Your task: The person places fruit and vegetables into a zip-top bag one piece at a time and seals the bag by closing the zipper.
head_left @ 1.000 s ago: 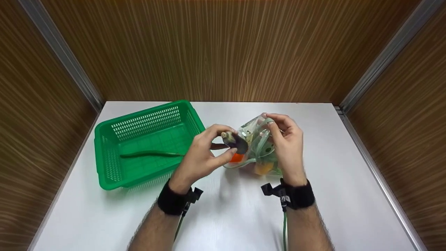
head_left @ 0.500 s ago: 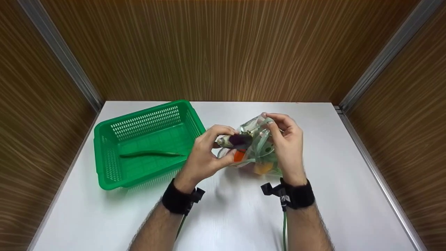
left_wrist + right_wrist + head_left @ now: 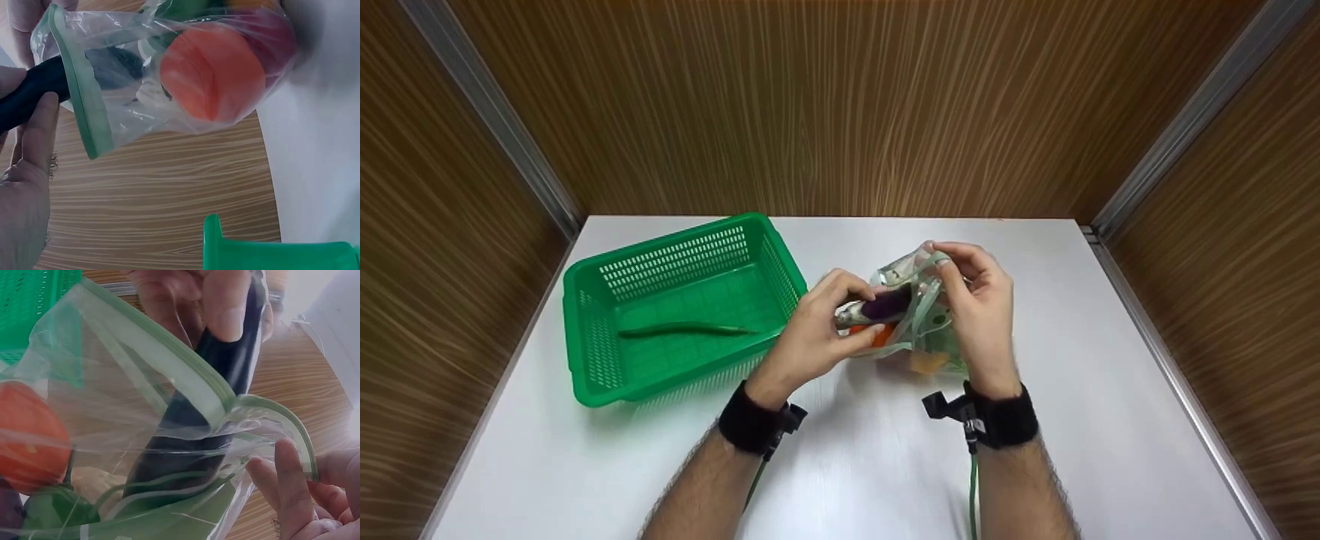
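Note:
My left hand [image 3: 817, 330] grips a dark purple eggplant [image 3: 889, 302] near its pale stem end, thumb on one side and fingers on the other. The eggplant's far end reaches through the mouth of a clear zip bag [image 3: 124, 410] with a green seal strip. My right hand [image 3: 981, 307] pinches the bag's rim and keeps the mouth spread. Through the film show a red-orange tomato [image 3: 214, 73], a green pepper [image 3: 59, 512] and a purple-red round item [image 3: 270, 42]. A yellow-orange piece [image 3: 928, 363] shows low in the bag in the head view.
A green perforated basket [image 3: 572, 330] stands on the left of the white table [image 3: 840, 465], one long thin green vegetable [image 3: 682, 328] lying inside. Wood-grain panels [image 3: 840, 112] rise behind and at both sides. Cabled black straps circle both wrists.
My left hand has moved slightly right, turning the eggplant from tilted toward the camera to pointing right, its end now inside the bag. The right hand has stayed in place.

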Motion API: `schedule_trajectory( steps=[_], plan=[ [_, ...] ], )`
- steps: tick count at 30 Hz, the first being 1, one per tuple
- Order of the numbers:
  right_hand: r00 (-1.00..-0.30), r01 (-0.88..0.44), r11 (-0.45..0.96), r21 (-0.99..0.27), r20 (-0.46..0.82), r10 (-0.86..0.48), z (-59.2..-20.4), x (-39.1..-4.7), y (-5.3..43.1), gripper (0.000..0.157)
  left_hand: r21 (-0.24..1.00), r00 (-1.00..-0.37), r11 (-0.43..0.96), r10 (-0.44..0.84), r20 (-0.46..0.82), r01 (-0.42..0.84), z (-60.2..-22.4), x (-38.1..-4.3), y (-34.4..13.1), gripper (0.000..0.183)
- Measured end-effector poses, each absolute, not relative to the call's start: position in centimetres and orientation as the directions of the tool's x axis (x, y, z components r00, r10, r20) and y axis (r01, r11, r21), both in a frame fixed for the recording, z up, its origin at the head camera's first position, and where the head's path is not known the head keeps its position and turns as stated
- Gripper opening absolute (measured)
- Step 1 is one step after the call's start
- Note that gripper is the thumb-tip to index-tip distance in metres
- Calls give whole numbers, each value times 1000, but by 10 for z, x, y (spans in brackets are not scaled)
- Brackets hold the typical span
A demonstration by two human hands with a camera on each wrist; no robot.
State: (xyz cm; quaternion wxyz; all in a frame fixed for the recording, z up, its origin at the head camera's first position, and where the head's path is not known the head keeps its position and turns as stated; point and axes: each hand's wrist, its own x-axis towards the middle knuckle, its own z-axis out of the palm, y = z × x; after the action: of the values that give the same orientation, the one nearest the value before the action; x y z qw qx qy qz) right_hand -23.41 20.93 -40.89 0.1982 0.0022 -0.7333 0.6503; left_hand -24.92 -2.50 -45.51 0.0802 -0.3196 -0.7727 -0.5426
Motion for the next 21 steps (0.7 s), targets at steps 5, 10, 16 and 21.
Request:
schedule_trajectory(
  steps=[5,10,16,21],
  plan=[
    [-925,-257,161,-953,291,245,-409,-234,209,22,738,-798,334,395,455,586,-457,-249,-23,34],
    [-928,-258,165,-952,292,232,-409,-234,207,22,593,-769,491,450,455,638,-459,-246,-21,40],
    [-928,-257,153,-954,288,237,-409,-235,206,21,380,-717,608,571,401,697,-461,-243,-14,49],
    [-931,-254,152,-955,284,231,-410,-235,206,21,238,-681,678,517,519,696,-463,-240,-9,39]
  ],
)
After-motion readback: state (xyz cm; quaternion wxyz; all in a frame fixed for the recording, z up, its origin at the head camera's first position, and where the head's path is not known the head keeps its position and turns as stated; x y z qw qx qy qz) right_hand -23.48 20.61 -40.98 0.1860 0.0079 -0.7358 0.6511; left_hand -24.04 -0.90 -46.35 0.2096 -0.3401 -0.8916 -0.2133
